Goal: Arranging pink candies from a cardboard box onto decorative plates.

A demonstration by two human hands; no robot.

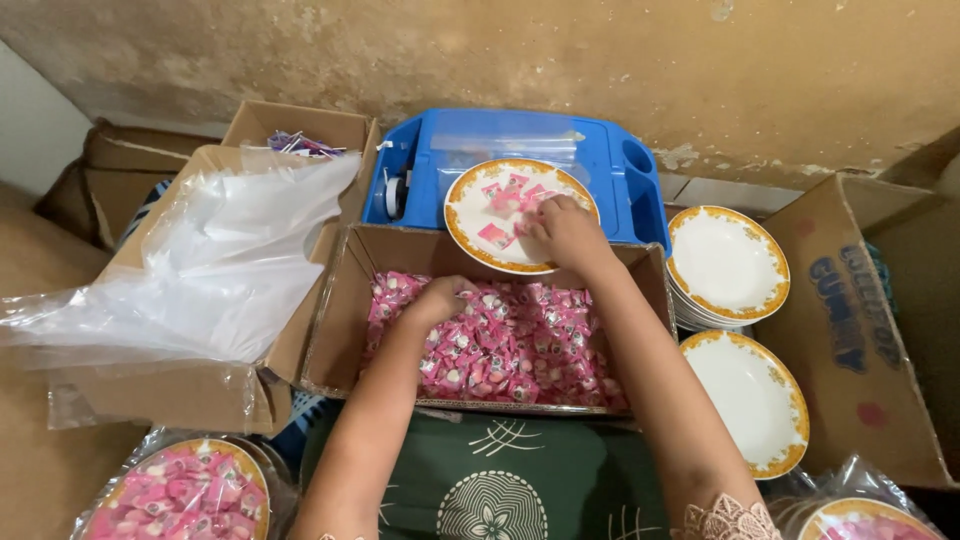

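Now the person is filling a white plate with a gold rim (470,215), which rests across the far edge of a cardboard box (345,300) and a blue plastic tray (610,160) behind it. The right hand (565,230) lies on the plate with its fingers bent together over a few pink wrapped candies (497,235), as if it is laying them down; I cannot tell if one is pinched inside. The left hand (435,298) is down in the box, closed into a loose fist among the mass of pink candies (520,350), so it seems to be gathering a handful. I judge that the plate is only a little filled, and the next move calls for lifting the handful over the box wall without spilling. To the right stands a stack of empty plates (728,262) and one more empty plate (755,395). On the left, loose clear plastic bags (215,260) lie over another box, and a wrapped full plate (180,495) sits near. Nothing blocks the short way between box and plate.
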